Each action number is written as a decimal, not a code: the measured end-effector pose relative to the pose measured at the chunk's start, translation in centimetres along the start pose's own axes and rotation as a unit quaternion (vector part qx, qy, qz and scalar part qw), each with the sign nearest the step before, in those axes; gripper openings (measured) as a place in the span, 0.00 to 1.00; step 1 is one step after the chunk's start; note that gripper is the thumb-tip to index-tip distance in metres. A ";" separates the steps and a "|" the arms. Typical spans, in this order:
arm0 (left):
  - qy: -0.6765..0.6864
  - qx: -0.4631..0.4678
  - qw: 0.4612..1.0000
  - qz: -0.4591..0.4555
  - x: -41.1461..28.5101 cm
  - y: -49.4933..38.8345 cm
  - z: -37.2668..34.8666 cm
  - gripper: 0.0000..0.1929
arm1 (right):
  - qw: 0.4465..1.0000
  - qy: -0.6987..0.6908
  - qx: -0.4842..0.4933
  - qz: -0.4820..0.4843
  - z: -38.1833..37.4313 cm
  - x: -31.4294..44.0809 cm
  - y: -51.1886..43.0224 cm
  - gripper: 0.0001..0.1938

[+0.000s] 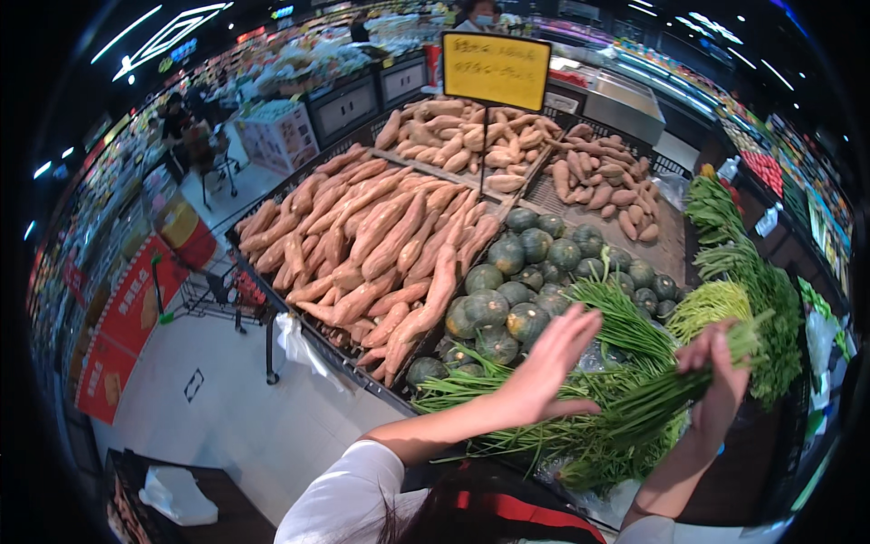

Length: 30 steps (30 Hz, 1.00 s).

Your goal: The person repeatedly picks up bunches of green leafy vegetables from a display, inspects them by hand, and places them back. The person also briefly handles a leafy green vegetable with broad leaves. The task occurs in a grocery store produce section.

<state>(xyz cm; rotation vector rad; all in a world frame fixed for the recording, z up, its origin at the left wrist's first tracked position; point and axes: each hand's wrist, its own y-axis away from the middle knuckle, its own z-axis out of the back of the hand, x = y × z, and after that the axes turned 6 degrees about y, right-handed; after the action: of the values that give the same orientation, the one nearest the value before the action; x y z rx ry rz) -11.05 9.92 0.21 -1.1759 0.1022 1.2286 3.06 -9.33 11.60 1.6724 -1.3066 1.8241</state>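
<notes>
Held in my right hand (pixel 719 367) is a bunch of long thin green leaf vegetables (pixel 656 404), its pale cut ends up at the right and its leaves trailing down to the left. My left hand (pixel 554 364), fingers spread, hovers left of the bunch and holds nothing. Beneath both hands lie loose heaped greens (pixel 578 445). Another green bunch (pixel 629 319) rests against dark green pumpkins (pixel 486 309), beyond my left hand. Yellowish-green stalks (pixel 710 309) lie just behind my right hand.
Sweet potatoes (pixel 380 231) fill the left of the stand; more (pixel 469 136) lie behind. A yellow sign (pixel 496 71) on a thin post bears writing. Leafy bunches (pixel 734 265) line the right edge. A shopping cart (pixel 224 292) stands left, white plastic bags (pixel 178 496) lower left. People are farther back.
</notes>
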 end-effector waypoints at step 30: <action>0.520 0.103 0.699 0.480 -2.2 -0.2 -13.0 0.26 | 0.978 -0.091 0.003 -0.187 14.8 -13.0 8.6 0.10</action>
<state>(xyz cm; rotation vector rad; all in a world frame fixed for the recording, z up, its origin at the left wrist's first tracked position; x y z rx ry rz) -5.25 -1.04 -4.19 -1.5291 1.8681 1.1585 8.58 -21.29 -5.34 1.9702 -0.9646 1.4858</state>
